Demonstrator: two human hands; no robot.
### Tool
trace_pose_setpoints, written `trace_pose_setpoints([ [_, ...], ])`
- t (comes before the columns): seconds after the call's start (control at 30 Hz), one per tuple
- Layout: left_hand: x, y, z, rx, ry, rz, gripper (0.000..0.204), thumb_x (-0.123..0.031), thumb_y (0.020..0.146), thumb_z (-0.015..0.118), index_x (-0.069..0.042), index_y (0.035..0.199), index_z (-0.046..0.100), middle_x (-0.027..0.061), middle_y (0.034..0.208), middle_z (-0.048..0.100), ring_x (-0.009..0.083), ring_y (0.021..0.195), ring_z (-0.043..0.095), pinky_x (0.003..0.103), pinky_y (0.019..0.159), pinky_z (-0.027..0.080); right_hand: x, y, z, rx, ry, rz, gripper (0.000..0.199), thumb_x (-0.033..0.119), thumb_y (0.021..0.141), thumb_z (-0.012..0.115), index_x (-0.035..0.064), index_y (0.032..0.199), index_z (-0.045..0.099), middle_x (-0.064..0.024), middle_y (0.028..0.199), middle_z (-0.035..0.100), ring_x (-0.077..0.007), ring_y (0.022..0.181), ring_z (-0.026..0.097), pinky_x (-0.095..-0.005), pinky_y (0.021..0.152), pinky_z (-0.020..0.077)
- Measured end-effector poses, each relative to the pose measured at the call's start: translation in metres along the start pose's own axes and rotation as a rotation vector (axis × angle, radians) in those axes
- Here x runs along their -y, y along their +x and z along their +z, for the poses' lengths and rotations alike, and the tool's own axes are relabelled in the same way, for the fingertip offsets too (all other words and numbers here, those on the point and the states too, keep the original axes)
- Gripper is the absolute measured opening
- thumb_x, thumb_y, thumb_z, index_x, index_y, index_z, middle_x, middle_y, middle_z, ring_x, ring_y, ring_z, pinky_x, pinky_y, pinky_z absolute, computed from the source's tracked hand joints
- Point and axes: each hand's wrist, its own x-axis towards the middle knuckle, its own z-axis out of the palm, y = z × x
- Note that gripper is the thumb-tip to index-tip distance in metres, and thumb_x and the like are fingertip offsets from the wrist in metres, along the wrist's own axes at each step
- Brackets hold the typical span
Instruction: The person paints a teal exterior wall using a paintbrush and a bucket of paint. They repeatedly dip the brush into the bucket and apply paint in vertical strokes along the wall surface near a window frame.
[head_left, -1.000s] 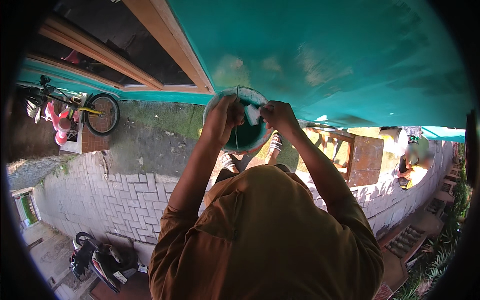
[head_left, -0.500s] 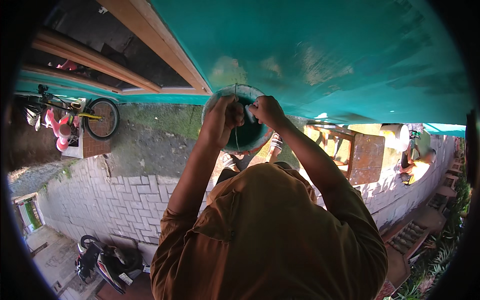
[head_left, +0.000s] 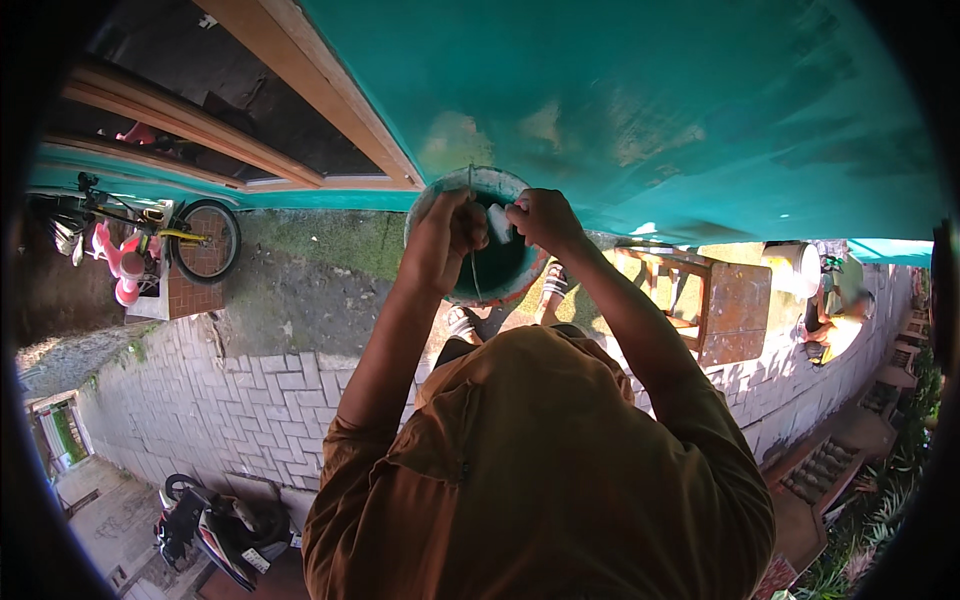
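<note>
A round bucket with dark green inside hangs in front of me, below the green wall. Its thin wire handle runs across the opening, and my left hand is closed around it. Over the right side of the opening, my right hand pinches a small, pale, flat-looking piece. What kind of thing this piece is I cannot make out, since the fingers cover part of it. My feet in striped sandals show beneath the bucket.
A glossy green wall rises ahead, with a wooden window frame at left. To the right stand a wooden table, a white bucket and a seated person. A bicycle and motorbike stand left.
My right hand has shifted slightly, and more of the pale piece shows beside its fingers. My left hand keeps its hold on the wire handle.
</note>
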Motion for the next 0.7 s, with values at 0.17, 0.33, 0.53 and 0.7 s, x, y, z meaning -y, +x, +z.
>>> trace_pose_setpoints([
  [0.17,0.003,0.002,-0.004,-0.013,0.003,0.002,0.019,-0.025,0.096,0.051,-0.006,0.095,0.055,0.007,0.075,0.058,0.0174,0.062,0.052,0.034,0.064,0.041,0.003,-0.015,-0.015,0.028,0.121,0.055,0.031,0.026,0.09,0.059,-0.0034,0.082,0.065,-0.0102,0.063,0.066,-0.0171,0.048,0.064,-0.031,0.051,0.0522],
  [0.33,0.001,0.001,-0.007,0.008,-0.026,0.022,0.02,-0.026,0.095,0.052,-0.006,0.094,0.056,0.0059,0.074,0.056,0.0179,0.064,0.051,0.034,0.064,0.04,-0.015,-0.031,-0.012,0.024,0.471,0.141,0.027,0.023,0.094,0.059,-0.0038,0.091,0.062,-0.0114,0.068,0.066,-0.0149,0.05,0.063,-0.0272,0.044,0.0491],
  [0.53,0.007,0.004,-0.02,-0.028,-0.054,0.026,0.019,-0.027,0.095,0.053,-0.008,0.094,0.055,0.0045,0.074,0.055,0.0172,0.063,0.051,0.033,0.063,0.04,-0.039,-0.042,-0.016,0.069,0.823,0.355,0.026,0.028,0.092,0.063,0.0029,0.085,0.063,-0.0091,0.077,0.068,-0.015,0.06,0.066,-0.0269,0.05,0.0498],
  [0.7,0.013,0.004,-0.025,-0.044,-0.061,0.019,0.015,-0.026,0.096,0.053,-0.011,0.092,0.053,0.0037,0.073,0.054,0.0163,0.062,0.051,0.033,0.06,0.041,-0.043,-0.068,-0.018,0.19,0.851,0.33,0.034,0.034,0.094,0.063,0.0002,0.091,0.067,-0.008,0.083,0.069,-0.014,0.069,0.065,-0.0257,0.059,0.0504],
])
